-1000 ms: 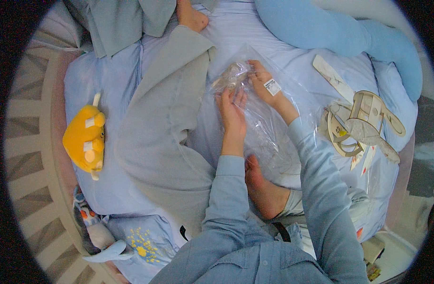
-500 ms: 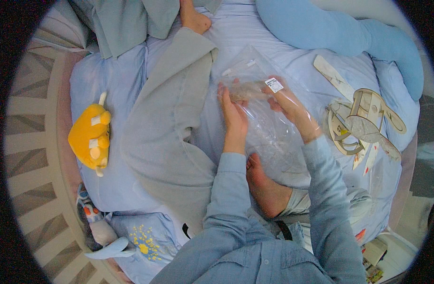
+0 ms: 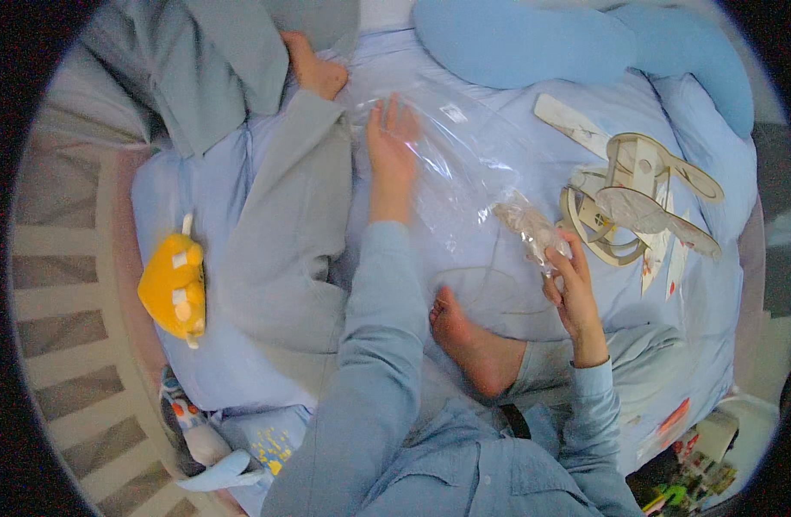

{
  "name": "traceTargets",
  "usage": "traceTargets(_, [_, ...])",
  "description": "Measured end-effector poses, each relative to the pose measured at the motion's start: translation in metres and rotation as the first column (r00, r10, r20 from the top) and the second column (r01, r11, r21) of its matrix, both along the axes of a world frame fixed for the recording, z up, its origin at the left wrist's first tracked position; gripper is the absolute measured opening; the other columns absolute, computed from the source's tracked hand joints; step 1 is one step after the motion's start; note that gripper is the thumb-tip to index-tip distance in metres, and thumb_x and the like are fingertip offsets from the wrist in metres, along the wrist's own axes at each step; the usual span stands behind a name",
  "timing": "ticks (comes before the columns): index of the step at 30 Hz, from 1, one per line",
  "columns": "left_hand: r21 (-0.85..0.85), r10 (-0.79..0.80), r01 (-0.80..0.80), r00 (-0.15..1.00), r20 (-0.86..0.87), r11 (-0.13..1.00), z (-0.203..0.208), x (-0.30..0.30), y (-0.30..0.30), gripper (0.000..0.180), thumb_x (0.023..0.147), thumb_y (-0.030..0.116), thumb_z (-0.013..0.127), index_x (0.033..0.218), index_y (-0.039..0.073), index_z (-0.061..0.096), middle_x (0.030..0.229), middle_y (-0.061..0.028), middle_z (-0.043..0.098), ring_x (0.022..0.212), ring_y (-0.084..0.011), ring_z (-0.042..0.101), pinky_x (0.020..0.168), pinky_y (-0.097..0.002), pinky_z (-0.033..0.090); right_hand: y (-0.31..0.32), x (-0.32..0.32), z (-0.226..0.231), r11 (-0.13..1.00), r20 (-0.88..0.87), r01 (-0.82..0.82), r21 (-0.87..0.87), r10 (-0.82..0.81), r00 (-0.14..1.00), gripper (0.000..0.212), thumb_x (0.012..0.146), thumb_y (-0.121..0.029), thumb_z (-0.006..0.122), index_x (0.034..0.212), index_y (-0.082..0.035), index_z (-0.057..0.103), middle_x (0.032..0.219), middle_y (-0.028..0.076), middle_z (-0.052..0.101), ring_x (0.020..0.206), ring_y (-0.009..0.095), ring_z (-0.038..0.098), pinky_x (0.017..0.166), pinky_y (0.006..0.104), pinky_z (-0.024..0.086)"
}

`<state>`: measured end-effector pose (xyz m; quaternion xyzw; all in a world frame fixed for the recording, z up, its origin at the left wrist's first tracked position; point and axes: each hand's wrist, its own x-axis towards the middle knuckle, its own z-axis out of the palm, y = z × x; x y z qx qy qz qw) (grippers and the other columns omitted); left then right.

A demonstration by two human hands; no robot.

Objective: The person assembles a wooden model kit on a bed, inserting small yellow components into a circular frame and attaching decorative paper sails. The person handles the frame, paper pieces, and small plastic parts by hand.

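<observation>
Small packet in right hand, clear bag beside left hand

Nearest to us, below the hands, we see a bare foot [image 3: 477, 345], and it lies on the light blue sheet [image 3: 231, 332]. A little farther, the right hand [image 3: 572, 276] is closed around one end of a small packet [image 3: 526, 226]. Its fingers are bent, and the other end of the packet points up and to the left. The packet is wrapped in shiny film; what is inside, we cannot tell surely.

Just to the right of the packet is a wooden model [image 3: 630, 164] with long blades, and on the left side of the bed, well apart from both hands, there is a yellow soft toy [image 3: 173, 286].

Farther away, the left hand [image 3: 393, 146] is at the left part of a large clear bag [image 3: 464, 146]. Its fingers look rather straight and loosely spread, and the film seems to touch them. The hand is blurred, so we cannot tell if it pinches the film. The far end of the bed has a long blue cushion [image 3: 525, 43].

We judge that the step in hand is keeping packet and bag apart, one at each hand. The next move, in our opinion, calls for a steady hold on the slippery packet and a light touch on the thin bag, away from the wooden blades.
</observation>
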<state>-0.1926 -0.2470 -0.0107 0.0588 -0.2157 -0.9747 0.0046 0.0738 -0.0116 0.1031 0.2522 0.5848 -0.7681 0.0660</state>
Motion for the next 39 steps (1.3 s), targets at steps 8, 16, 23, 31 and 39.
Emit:
traceTargets(8, [-0.751, 0.135, 0.004, 0.983, 0.124, 0.66, 0.001, -0.001, -0.003, 0.074, 0.096, 0.058, 0.049, 0.143, 0.002, 0.037, 0.134, -0.0169, 0.057, 0.121, -0.0349, 0.052, 0.105, -0.0461, 0.035, 0.031, 0.044, -0.027, 0.989, -0.029, 0.097, -0.111, -0.101, 0.994, 0.043, 0.095, -0.016, 0.063, 0.134, -0.01, 0.046, 0.074, -0.002, 0.056, 0.041, 0.004, 0.037, 0.039, 0.0196, 0.028])
traceTargets(16, [-0.995, 0.535, 0.1, 0.841, 0.077, -0.013, 0.012, 0.093, 0.012, 0.063, 0.096, 0.042, 0.058, 0.131, -0.009, 0.046, 0.125, -0.0259, 0.055, 0.121, -0.0305, 0.049, 0.104, -0.0417, 0.037, 0.055, 0.072, -0.025, 0.993, -0.099, 0.115, -0.016, -0.116, 0.988, 0.035, 0.096, -0.018, 0.065, 0.128, -0.008, 0.055, 0.073, -0.007, 0.055, 0.046, 0.001, 0.034, 0.042, 0.0188, 0.025])
traceTargets(23, [-0.808, -0.541, 0.422, 0.826, 0.156, 0.411, 0.105, 0.274, 0.108, 0.057, 0.103, 0.035, 0.047, 0.149, 0.004, 0.03, 0.143, -0.0194, 0.047, 0.126, -0.0277, 0.052, 0.104, -0.041, 0.043, 0.058, 0.109, 0.009, 0.736, -0.415, 0.273, 0.62, 0.012, 0.91, 0.039, 0.085, -0.011, 0.073, 0.121, -0.003, 0.059, 0.102, 0.008, 0.066, 0.085, 0.016, 0.064, 0.07, 0.0259, 0.05])
traceTargets(31, [-0.179, -0.814, 0.809, 0.577, 0.064, 0.56, 0.159, 0.308, 0.181, 0.055, 0.106, 0.028, 0.035, 0.154, 0.009, 0.017, 0.153, -0.0237, 0.034, 0.138, -0.0369, 0.041, 0.113, -0.0461, 0.038, 0.071, 0.143, 0.057, 0.484, -0.491, 0.351, 0.801, 0.197, 0.849, 0.064, 0.066, -0.022, 0.087, 0.124, -0.009, 0.064, 0.127, 0.01, 0.054, 0.088, 0.02, 0.064, 0.062, 0.0242, 0.049])
traceTargets(39, [-0.087, -0.823, 0.821, 0.568, 0.029, 0.564, 0.16, 0.319, 0.185, 0.054, 0.106, 0.031, 0.031, 0.154, 0.011, 0.019, 0.158, -0.0254, 0.023, 0.144, -0.041, 0.029, 0.116, -0.0501, 0.032, 0.069, 0.158, 0.054, 0.875, -0.43, 0.4, 0.273, -0.26, 0.864, 0.043, 0.079, -0.007, 0.079, 0.118, -0.004, 0.06, 0.113, 0.006, 0.058, 0.056, -0.001, 0.034, 0.05, 0.0164, 0.03])
